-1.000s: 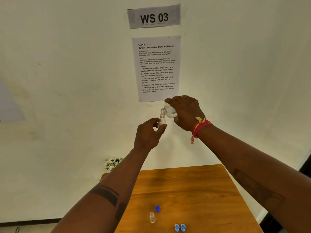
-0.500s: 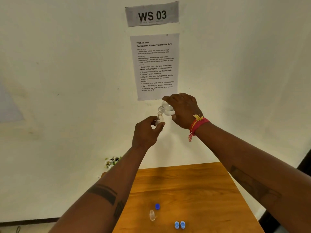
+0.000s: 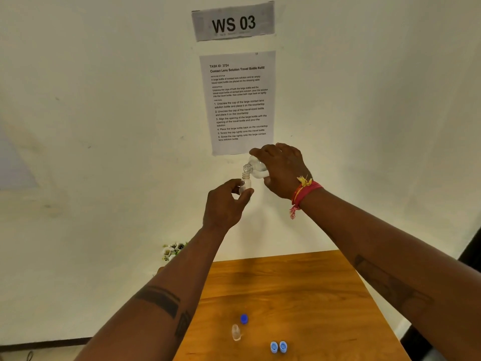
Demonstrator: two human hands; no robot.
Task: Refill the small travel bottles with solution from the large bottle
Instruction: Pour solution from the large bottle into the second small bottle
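My right hand (image 3: 282,170) grips the large clear bottle (image 3: 256,169), tipped to the left with its open threaded neck pointing down. Just under that neck is the mouth of a small clear travel bottle (image 3: 245,184), held upright in my left hand (image 3: 226,204). Both are raised high above the wooden table (image 3: 299,295), in front of the wall. A second small clear bottle (image 3: 235,332) stands uncapped on the table near the front. Beside it lies a dark blue cap (image 3: 244,319), and two light blue caps (image 3: 278,347) lie to its right.
A "WS 03" sign (image 3: 233,22) and a printed task sheet (image 3: 238,102) hang on the white wall behind my hands. A small bunch of flowers (image 3: 173,250) sits at the table's far left corner. A red and yellow thread band (image 3: 302,191) circles my right wrist.
The two bottles and both hands have held nearly the same pose, shifting only slightly in the frame. The large bottle stays tipped over the small one.
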